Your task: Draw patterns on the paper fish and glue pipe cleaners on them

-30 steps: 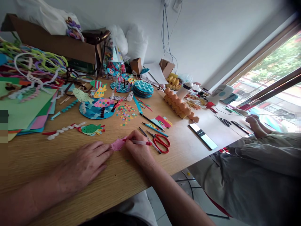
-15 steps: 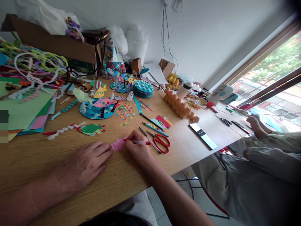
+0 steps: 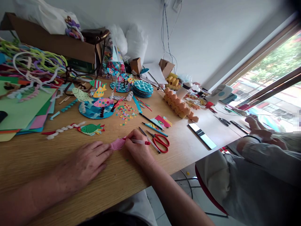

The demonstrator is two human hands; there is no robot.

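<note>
My left hand lies flat on the wooden table, fingers stretched out, its fingertips pressing the near end of a small pink paper piece. My right hand is closed around a pen with a red cap, its tip on the pink piece. Red-handled scissors lie just right of that hand.
Paper fish, a blue wave disc, confetti, coloured paper sheets, pipe cleaners, an egg carton and a phone cover the table. Another person sits at the right by the window.
My hands stay where they were. The person at the right has shifted, their arm and hand moving slightly.
</note>
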